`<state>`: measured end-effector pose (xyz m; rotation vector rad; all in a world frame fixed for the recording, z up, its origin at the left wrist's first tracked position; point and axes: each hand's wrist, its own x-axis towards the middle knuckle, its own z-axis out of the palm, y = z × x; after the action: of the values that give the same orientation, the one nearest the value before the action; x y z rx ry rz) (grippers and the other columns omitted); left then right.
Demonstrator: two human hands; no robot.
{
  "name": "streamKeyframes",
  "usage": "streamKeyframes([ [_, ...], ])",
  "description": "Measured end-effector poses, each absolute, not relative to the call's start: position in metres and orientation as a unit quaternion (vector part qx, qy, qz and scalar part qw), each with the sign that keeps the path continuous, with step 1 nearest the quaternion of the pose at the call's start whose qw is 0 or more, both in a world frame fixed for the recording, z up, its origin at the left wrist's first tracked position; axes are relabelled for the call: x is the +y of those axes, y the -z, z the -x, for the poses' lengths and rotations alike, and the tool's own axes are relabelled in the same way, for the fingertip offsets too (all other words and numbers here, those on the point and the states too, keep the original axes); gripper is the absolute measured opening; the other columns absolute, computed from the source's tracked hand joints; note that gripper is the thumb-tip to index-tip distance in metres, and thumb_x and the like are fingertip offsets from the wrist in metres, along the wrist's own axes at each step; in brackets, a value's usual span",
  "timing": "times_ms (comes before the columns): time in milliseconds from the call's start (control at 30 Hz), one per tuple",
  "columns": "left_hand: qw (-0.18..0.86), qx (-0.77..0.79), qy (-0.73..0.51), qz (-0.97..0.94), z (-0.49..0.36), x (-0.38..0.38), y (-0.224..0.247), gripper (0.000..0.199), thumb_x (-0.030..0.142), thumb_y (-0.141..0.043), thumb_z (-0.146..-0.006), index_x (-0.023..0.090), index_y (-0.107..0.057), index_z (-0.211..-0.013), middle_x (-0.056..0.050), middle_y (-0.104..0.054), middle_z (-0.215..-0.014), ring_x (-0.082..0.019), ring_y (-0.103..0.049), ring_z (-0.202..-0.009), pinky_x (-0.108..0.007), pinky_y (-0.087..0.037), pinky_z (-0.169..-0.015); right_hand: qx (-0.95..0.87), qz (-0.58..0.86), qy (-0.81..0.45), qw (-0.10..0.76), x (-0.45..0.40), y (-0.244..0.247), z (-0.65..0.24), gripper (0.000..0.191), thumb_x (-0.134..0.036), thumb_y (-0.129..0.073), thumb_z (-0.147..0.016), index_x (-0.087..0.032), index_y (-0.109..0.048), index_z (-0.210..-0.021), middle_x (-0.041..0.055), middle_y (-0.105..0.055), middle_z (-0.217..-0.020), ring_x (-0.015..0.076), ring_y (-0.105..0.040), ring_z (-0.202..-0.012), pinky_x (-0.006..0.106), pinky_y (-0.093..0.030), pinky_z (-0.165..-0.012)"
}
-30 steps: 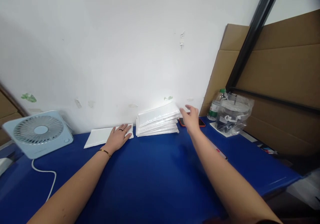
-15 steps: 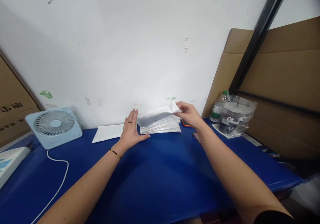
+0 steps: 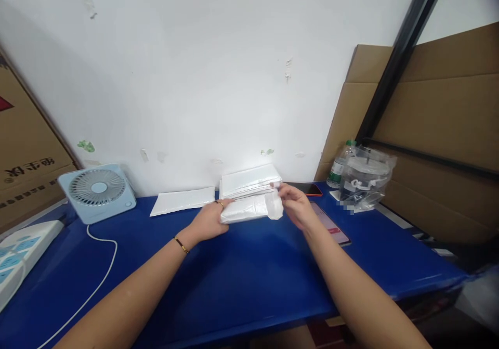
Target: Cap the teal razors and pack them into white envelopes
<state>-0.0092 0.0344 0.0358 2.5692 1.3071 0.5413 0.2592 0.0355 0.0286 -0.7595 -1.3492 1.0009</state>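
Note:
A white, glossy plastic packet (image 3: pixel 245 208) is held low over the blue table, its right end showing a loose, curled flap. My left hand (image 3: pixel 210 218) grips the left end, thumb below and fingers on top. At the right end, my right hand (image 3: pixel 297 203) has its fingers bent and pinched at the packet's upper right edge; the fingertips are partly hidden. Right behind it lies a stack of similar white packets (image 3: pixel 251 178) against the wall. Another white packet (image 3: pixel 183 199) lies flat to the left of the stack.
A light blue fan (image 3: pixel 97 190) with a white cable stands at left, near a white power strip (image 3: pixel 27 253). Two phones, one pink-screened (image 3: pixel 329 224) and one red-edged (image 3: pixel 310 189), lie at right. Beyond are a bottle (image 3: pixel 340 167), a clear plastic bag (image 3: pixel 366 180) and cardboard (image 3: pixel 448 110).
The packet lifted off the stack has come nearer and lower, in front of the stack. My left hand, earlier spread open beside the stack, has closed on its left end.

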Motion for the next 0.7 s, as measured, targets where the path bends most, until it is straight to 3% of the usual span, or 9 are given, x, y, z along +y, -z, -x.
streamKeyframes([
  [100, -0.112, 0.510, -0.171, -0.836, 0.011, 0.031, -0.063, 0.059, 0.018, -0.053, -0.066, 0.023, -0.048, -0.124, -0.009, -0.063, -0.103, -0.029, -0.056, -0.099, -0.043, -0.038, -0.091, -0.430, 0.374, -0.494, 0.657, 0.041, -0.010, -0.247, 0.036, -0.046, -0.043, -0.079, -0.020, -0.061, -0.094, 0.0106, -0.063, -0.110, 0.0255, -0.059, -0.100, 0.038, -0.049, -0.077],
  [267, -0.301, 0.465, -0.124, -0.823, -0.005, 0.012, -0.111, 0.053, 0.006, -0.049, -0.068, 0.024, -0.053, -0.117, -0.009, -0.062, -0.097, -0.028, -0.053, -0.100, -0.045, -0.029, -0.097, -0.294, 0.369, -0.654, 0.592, 0.041, 0.004, -0.217, 0.047, -0.056, -0.028, -0.085, -0.020, -0.055, -0.098, 0.0107, -0.064, -0.102, 0.0246, -0.064, -0.083, 0.037, -0.050, -0.060],
  [433, -0.367, 0.406, -0.077, -0.833, -0.028, 0.000, -0.134, 0.042, 0.003, -0.044, -0.071, 0.021, -0.059, -0.105, -0.009, -0.062, -0.091, -0.025, -0.052, -0.096, -0.044, -0.028, -0.100, -0.223, 0.354, -0.699, 0.579, 0.040, 0.008, -0.203, 0.040, -0.047, -0.031, -0.088, -0.018, -0.056, -0.101, 0.0088, -0.066, -0.080, 0.0222, -0.063, -0.068, 0.035, -0.050, -0.057],
  [700, -0.317, 0.421, -0.110, -0.843, -0.027, -0.005, -0.147, 0.032, 0.005, -0.043, -0.076, 0.023, -0.064, -0.093, -0.007, -0.061, -0.088, -0.024, -0.052, -0.099, -0.047, -0.023, -0.103, -0.300, 0.393, -0.697, 0.520, 0.031, 0.008, -0.202, 0.032, -0.047, -0.046, -0.086, -0.017, -0.055, -0.090, 0.0046, -0.063, -0.068, 0.0156, -0.060, -0.052, 0.028, -0.049, -0.046],
])
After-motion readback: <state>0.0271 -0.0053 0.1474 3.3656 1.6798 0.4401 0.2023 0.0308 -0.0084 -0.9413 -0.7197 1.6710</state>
